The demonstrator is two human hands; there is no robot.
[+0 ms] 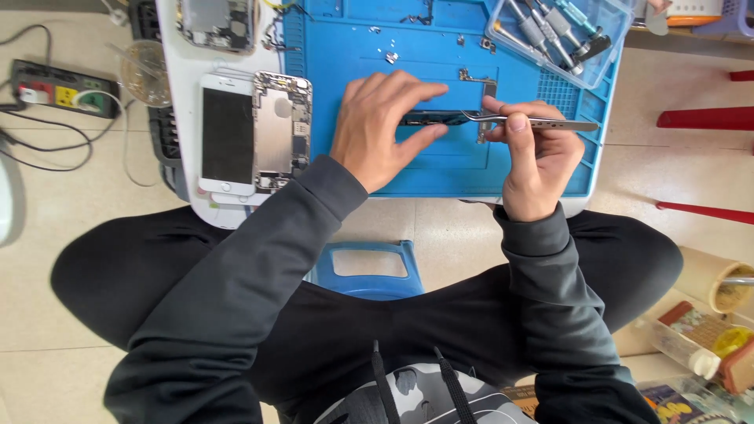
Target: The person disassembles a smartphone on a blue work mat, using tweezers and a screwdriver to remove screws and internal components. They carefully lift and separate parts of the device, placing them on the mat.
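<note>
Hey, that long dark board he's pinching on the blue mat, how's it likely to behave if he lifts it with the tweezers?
The dark board looks thin and narrow, so probably light and fairly stiff, yet likely fragile if bent. The tweezers in the right hand grip with fine metal tips, so it may pivot or slip. The left hand pinching it probably steadies it on the blue mat.

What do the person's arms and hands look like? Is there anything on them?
Both arms wear long dark grey sleeves of soft cloth, ending at the wrists. The left hand and right hand are bare: no gloves, rings or watch show. Two dark drawstrings hang from the top at the chest.
</note>
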